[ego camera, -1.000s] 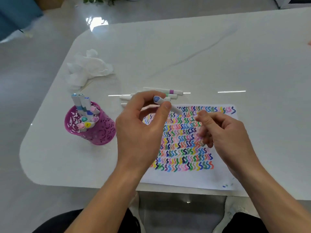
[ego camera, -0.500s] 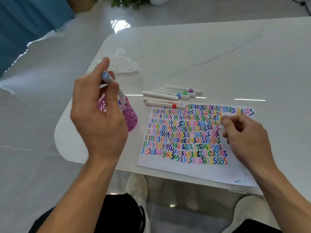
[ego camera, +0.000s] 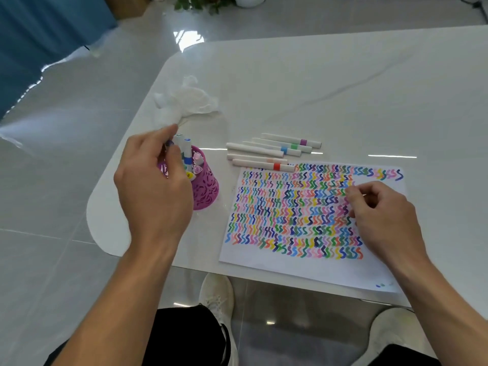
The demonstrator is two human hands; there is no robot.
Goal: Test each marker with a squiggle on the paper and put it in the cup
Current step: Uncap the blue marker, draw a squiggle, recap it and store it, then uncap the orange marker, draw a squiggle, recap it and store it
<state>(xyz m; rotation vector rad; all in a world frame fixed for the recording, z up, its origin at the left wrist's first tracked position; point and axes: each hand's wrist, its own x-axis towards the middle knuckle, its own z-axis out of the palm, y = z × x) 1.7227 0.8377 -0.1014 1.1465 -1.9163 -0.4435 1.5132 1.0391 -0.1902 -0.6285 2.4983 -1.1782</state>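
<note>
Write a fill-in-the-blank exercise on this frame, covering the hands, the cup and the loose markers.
1. The left hand holds a marker over the cup, which stands to the ____ of the paper.
2. The right hand rests on the ____.
3. The nearest loose marker to the paper has a ____ band.
4. The farthest loose marker has a ____ band.

Missing words: left; paper; red; purple.
</note>
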